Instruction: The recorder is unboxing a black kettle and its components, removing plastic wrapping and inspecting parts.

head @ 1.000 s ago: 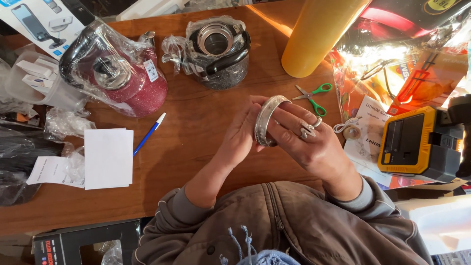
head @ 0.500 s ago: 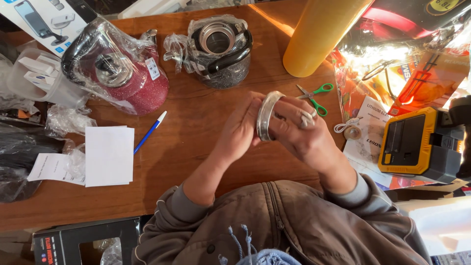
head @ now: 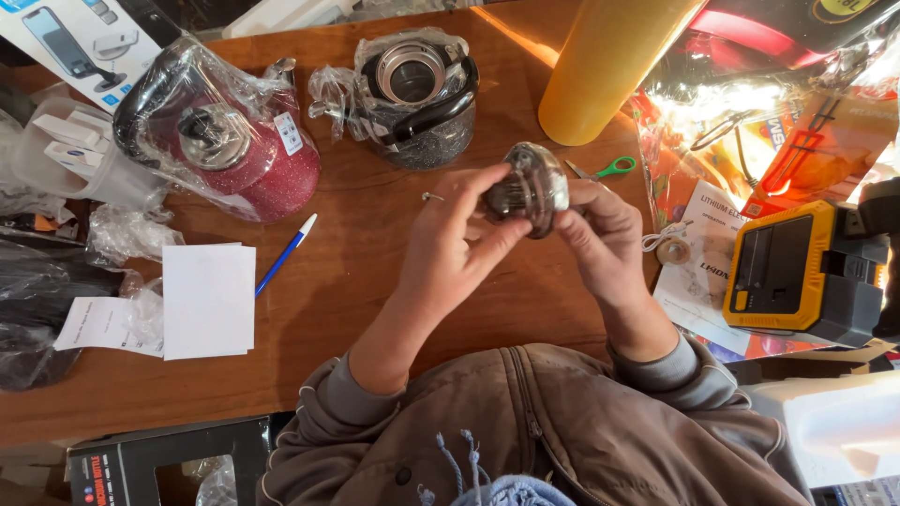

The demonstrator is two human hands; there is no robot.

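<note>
Metal and glass, the round lid point(head: 530, 187) is pinched between the fingers point(head: 487, 178) of the left hand point(head: 450, 248) and the right hand point(head: 600, 234), held above the wooden table point(head: 375, 272). It looks stiff, smooth, perhaps breakable; the rim offers the safest hold. Beyond, a grey kettle point(head: 417, 94) and a red kettle point(head: 230, 141) sit in clear plastic bags.

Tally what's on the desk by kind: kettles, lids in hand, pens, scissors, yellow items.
Kettles: 2, a red one and a dark speckled one, both in clear plastic wrap.
Lids held above the desk: 1, a round lid gripped by the left hand and right hand.
Pens: 1, blue.
Scissors: 1, green-handled.
Yellow items: 2, a cylinder and a boxy device.
Total: 7.
</note>
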